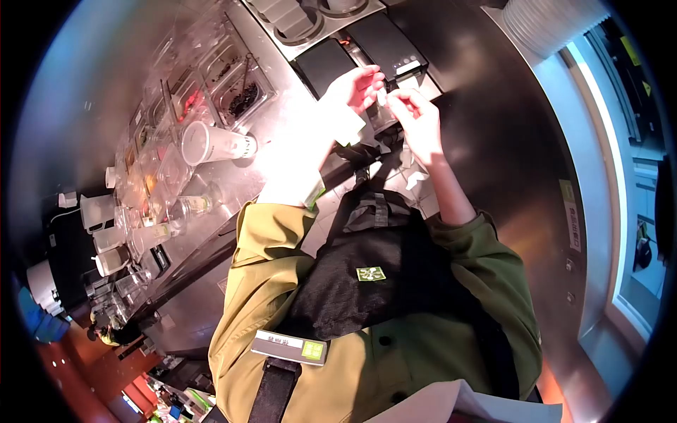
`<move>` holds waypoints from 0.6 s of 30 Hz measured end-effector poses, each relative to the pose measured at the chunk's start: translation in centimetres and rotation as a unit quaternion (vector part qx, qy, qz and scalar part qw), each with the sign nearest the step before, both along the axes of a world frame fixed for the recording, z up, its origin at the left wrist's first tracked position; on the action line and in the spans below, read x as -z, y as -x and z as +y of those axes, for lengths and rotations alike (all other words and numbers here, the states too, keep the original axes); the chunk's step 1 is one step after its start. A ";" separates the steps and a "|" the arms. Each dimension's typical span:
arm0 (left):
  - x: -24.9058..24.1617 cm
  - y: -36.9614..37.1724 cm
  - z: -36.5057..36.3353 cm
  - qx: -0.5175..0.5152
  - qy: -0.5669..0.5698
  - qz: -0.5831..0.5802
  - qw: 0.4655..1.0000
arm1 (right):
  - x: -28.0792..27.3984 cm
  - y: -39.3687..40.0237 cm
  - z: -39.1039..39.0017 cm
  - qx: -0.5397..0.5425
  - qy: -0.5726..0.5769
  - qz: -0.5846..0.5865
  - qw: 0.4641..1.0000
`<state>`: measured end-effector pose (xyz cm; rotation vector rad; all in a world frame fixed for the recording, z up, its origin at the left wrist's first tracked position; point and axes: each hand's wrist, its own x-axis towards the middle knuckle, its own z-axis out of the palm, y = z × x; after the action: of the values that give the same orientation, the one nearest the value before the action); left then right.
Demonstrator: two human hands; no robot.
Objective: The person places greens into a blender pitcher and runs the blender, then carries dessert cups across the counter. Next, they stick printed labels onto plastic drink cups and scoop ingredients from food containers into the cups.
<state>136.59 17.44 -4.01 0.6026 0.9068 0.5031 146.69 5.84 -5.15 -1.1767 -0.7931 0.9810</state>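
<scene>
a worker in an olive-green jacket (268,282) and black apron (367,282) stood at a stainless steel drink counter (282,148), both hands raised in front of a black label printer (386,44). the left hand (356,88) had its fingers curled narrow, pinching the edge of a small white label (381,97) at the fingertips. the right hand (416,116) met it from the other side, thumb and forefinger closed on the same label, so the slip sat between the two hands, just in front of the printer and above the counter's edge. strong light washed out the left forearm and part of the counter, and the print on the label could not be read.

to the left of the hands, a white paper cup (215,144) lay tilted on its side on the steel top, its open mouth turned toward the row of topping trays (236,88), one of which held dark pearls. further along the counter stood clear plastic containers (116,236) and measuring jugs. scraps of white paper (415,178) lay on the tiled floor below the hands. a name badge (289,347) was pinned low on the jacket, and a small green patch (371,273) showed on the apron. a stack of white lids (546,21) sat at the upper right.
</scene>
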 end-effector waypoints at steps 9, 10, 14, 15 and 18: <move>0.7 -1.7 4.4 -0.021 0.058 -0.150 0.987 | -2.4 5.5 -1.9 -0.204 -0.002 -0.077 0.976; 0.1 -1.9 4.6 -0.029 0.061 -0.158 0.985 | -1.8 6.1 -1.7 -0.217 0.007 -0.020 0.976; -1.4 -1.7 5.0 -0.105 -0.051 -0.082 0.990 | -1.9 6.4 -1.2 -0.300 0.057 0.094 0.948; -1.9 -1.6 5.2 -0.123 -0.093 -0.059 0.986 | -2.4 6.2 -1.1 -0.329 0.070 0.092 0.937; -4.8 1.0 7.4 -0.288 -0.337 0.064 0.894 | -6.0 3.9 -0.9 -0.317 0.038 -0.053 0.946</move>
<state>135.57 24.84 0.75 1.0053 1.0347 1.3619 142.84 4.99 0.87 -1.0601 -1.2734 1.4906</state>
